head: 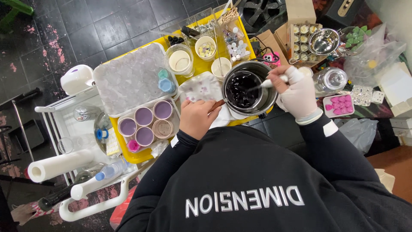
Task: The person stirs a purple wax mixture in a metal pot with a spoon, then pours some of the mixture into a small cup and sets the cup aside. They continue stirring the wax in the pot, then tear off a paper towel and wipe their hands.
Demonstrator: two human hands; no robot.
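Note:
A metal pot (257, 68) with dark liquid (241, 89) sits at the right end of a yellow table (201, 65). My right hand (296, 91), in a white glove, grips a white-handled stirring tool (274, 80) whose tip dips into the dark liquid. My bare left hand (197, 117) holds the pot's handle (218, 104) next to a stained white cloth (201, 88). A tray (148, 122) of round moulds filled with lilac wax lies left of my left hand.
Cups (180, 60), small jars (238, 49) and a textured white sheet (128, 77) crowd the table. A pink mould (339, 105), glass jar (329, 79) and metal bowl (324, 41) stand to the right. A white cart (68, 129) with a paper roll (58, 165) is on the left.

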